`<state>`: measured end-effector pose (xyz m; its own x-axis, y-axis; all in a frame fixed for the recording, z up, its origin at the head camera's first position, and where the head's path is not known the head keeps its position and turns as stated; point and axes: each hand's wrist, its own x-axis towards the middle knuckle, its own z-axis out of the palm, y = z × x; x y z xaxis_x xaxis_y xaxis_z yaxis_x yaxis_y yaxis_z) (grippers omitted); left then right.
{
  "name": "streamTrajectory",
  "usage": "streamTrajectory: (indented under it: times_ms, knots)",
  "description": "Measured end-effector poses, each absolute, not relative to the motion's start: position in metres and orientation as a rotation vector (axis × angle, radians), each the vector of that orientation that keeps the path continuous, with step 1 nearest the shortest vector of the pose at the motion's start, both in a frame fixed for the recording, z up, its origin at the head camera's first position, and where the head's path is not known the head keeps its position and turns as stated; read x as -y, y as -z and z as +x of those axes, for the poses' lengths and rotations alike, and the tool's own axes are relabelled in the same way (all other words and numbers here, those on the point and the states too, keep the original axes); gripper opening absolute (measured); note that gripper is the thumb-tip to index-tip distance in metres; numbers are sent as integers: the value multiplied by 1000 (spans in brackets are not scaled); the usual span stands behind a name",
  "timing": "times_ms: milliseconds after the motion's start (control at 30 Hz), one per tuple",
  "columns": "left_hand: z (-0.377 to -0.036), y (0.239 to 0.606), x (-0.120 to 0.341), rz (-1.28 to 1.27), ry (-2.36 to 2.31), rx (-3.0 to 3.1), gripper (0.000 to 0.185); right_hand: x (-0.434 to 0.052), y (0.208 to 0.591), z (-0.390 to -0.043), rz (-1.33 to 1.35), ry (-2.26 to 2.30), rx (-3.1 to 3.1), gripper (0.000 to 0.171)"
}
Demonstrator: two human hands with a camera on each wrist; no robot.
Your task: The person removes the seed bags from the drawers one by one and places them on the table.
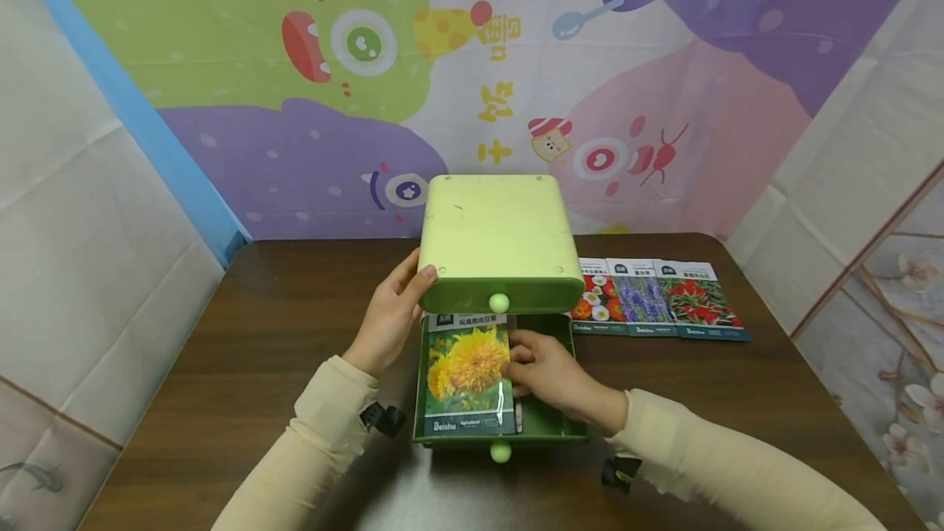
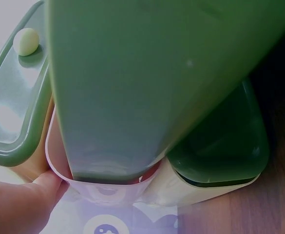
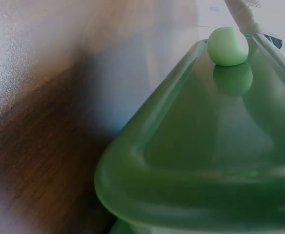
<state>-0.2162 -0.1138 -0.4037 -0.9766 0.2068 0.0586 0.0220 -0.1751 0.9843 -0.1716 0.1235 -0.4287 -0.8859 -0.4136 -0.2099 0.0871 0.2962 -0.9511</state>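
A small drawer cabinet point(image 1: 494, 224) with a pale yellow-green top stands on the table. Its middle green drawer point(image 1: 578, 433) is pulled out, with a round knob on its front. Inside lies a seed packet point(image 1: 468, 367) picturing yellow flowers; the edge of something beneath it shows at its right. My right hand point(image 1: 556, 375) reaches into the drawer and pinches the packet's right edge, thumb on top. My left hand point(image 1: 387, 310) rests against the cabinet's left side, thumb near the front corner. The right wrist view shows the drawer front point(image 3: 191, 136), but no hand.
Three more seed packets point(image 1: 645, 301) with flower pictures lie overlapping on the brown table point(image 1: 295, 334), right of the cabinet. The top drawer point(image 2: 10, 112) and the bottom drawer point(image 2: 225, 141) are closed. A cartoon-printed cloth point(image 1: 295, 170) hangs behind.
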Motion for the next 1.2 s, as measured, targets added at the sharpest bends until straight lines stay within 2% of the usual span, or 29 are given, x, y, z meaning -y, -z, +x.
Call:
streamTrajectory:
  times_ms: [433,533,600,667,767,967,1100,1200]
  knots:
    - [-216,404,114,258,-2288,-1943,67,-121,426,-175,-111,1683,-2050,22]
    - [-216,404,114,250,-2287,-1948,66,-124,422,-175,-93,1695,-2027,20]
    - [-216,405,114,250,-2286,-1956,66,-127,419,-175,-91,1697,-2016,29]
    - [-217,405,114,250,-2287,-1963,65,-130,416,-174,-105,1703,-2008,28]
    - [-217,405,113,251,-2291,-1968,65,-135,411,-173,-137,1719,-1984,9]
    - [-218,406,112,245,-2299,-1966,66,-145,404,-168,-133,1689,-1975,10]
    - [-217,406,112,245,-2305,-1966,66,-153,401,-164,-91,1657,-1986,35]
    - [-217,405,112,243,-2307,-1968,67,-158,398,-160,-84,1644,-1985,40]
